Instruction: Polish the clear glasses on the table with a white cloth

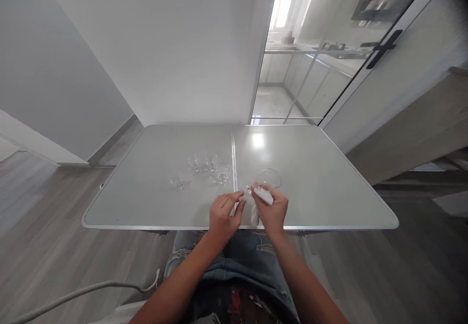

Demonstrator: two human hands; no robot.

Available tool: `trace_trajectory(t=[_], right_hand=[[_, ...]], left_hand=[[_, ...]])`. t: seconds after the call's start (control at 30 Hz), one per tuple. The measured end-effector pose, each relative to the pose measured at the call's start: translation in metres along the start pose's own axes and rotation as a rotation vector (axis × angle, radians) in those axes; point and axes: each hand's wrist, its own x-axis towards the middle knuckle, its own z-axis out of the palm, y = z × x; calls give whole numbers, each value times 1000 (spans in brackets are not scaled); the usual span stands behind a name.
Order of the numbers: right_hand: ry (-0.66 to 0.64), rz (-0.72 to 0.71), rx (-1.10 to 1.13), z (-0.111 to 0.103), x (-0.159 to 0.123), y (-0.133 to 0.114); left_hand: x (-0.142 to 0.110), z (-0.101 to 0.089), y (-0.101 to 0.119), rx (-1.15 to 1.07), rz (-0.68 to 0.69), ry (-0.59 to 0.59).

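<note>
Both hands meet over the front edge of the table near its middle seam. My right hand is closed around a white cloth or tissue, part of which hangs below the fingers. Between the hands is a small clear glass, its outline faint against the tabletop. Thumb and fingers of my left hand are bent round the glass's left side; the exact contact is hard to see. Just beyond the right hand lies a clear round glass piece.
Several clear glasses stand left of the seam, among them a stemmed one and a glass farther left. The pale folding table has a metal rim. A wall and a glazed door stand behind it. A grey hose crosses lower left.
</note>
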Motion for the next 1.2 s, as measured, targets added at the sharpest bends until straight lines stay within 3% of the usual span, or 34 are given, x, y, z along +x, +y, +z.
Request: trace_trajectory(t=[0.07,0.2,0.37,0.67,1.03,1.2], right_hand=[[13,3,-56,1,31,11],[-64,-9,-117,19,92,35],[-210,-91,-162,49,131,63],[-242,-108,-245,59,140,95],[-260,-93,-274,61,137,94],[-239,-46,-331,42,132,86]], left_hand=[[-6,-3,-13,77,-98,-13],[-17,-4,-51,306,-287,-180],[-24,-1,-82,359,-396,-269],[-26,-4,-88,314,-433,-309],[-25,-6,-87,252,-445,-289],[-24,-6,-90,144,-462,-237]])
